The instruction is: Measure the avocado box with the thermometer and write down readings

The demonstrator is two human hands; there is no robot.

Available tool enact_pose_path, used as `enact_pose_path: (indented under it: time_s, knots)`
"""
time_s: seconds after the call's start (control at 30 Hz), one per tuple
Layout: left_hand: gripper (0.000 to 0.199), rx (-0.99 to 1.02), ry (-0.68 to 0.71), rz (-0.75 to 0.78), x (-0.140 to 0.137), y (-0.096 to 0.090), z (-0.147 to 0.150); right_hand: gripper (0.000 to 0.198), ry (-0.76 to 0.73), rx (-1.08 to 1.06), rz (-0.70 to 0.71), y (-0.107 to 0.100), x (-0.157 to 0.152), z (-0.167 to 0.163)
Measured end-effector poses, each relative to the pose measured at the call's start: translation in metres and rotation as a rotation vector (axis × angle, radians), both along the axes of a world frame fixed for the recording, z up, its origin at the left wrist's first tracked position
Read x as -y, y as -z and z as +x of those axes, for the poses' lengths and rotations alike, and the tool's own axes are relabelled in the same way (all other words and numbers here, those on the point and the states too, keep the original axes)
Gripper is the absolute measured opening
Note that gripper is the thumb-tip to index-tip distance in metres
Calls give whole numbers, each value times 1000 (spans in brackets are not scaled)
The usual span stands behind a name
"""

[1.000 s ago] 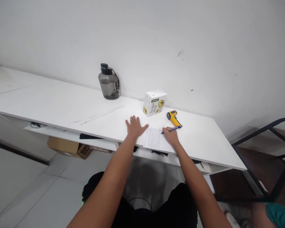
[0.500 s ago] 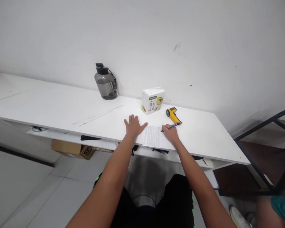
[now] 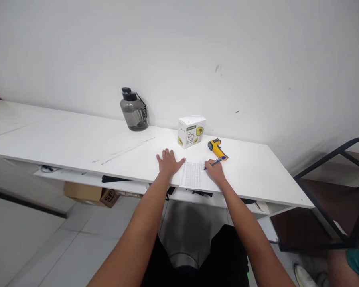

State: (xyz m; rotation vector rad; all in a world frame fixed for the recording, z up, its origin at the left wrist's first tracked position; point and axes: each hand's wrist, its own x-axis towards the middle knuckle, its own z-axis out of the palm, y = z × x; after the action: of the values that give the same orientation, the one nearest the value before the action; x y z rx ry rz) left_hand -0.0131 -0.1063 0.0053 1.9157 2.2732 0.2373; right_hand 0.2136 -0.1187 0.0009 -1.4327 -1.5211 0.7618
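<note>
A sheet of paper [image 3: 192, 175] covered in rows of handwriting lies at the front edge of the white table [image 3: 257, 175]. My right hand [image 3: 215, 170] grips a blue pen [image 3: 217, 161], its tip at the paper's upper right. Flat on the tabletop, my left hand [image 3: 168, 162] spreads its fingers, the thumb reaching to the paper's upper left corner. Just beyond the right hand lies a yellow infrared thermometer gun [image 3: 217, 149]. A white box with avocado pictures [image 3: 190, 132] stands behind the paper.
A grey water jug [image 3: 134, 111] stands by the wall at left. Under the tabletop are a shelf with dark items and a cardboard box [image 3: 83, 192]. At right is a black metal frame [image 3: 320, 159], with another person's leg [image 3: 336, 265] near the lower corner.
The view has tilted slightly, so the table's things sit a little lower. My right hand stays on the pen at the paper; the left hand still lies flat.
</note>
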Motion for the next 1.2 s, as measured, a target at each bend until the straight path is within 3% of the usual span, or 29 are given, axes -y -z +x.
enact_pose_path:
  time_s: [0.13, 0.3, 0.4, 0.5, 0.67, 0.87, 1.07, 1.2]
  knots:
    - [100, 13, 2, -8, 0, 0, 0, 45, 96, -37, 87, 1, -1, 2]
    - [99, 11, 6, -3, 2, -2, 0, 53, 149, -86, 77, -1, -3, 3]
    - [98, 0, 10, -2, 2, -1, 0, 52, 232, -68, 212, -1, -2, 3]
    - [97, -3, 4, -6, 1, -1, 0, 53, 150, -49, 270, 3, -3, 3]
    - [95, -19, 4, -9, -1, 0, -1, 51, 3, -38, 58, 14, -12, 3]
    - [95, -9, 3, -5, -2, 2, -2, 50, -46, 182, -6, 15, -16, -1]
    - [93, 4, -16, 10, -3, 3, -3, 46, -148, 461, -127, -16, -36, -1]
    - [94, 31, -29, 41, -3, 3, -5, 55, -28, 522, -115, -39, -64, 7]
